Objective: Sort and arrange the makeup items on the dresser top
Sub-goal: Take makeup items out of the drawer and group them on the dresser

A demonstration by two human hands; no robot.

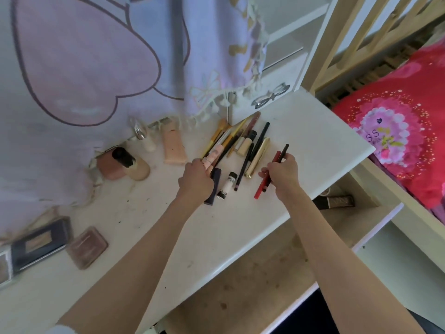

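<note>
My left hand (pixel 196 179) gripped a pink tube (pixel 213 155) among brushes; right hand (pixel 283 173) fingers pinched red pencil (pixel 266 179) and black pencil (pixel 283 152) over the worktop (pixel 313 131).

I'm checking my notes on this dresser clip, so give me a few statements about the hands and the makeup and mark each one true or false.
1. The right hand grips a red pencil and a dark pencil together. True.
2. The left hand hangs idle above the dresser top. False: it holds a bundle of brushes and a pink tube.
3. The gold tube lies flat on the dresser top. True.
4. The eyeglasses sit in the open drawer. False: they rest at the back of the dresser top.
5. The two palettes lie at the left. True.
</note>
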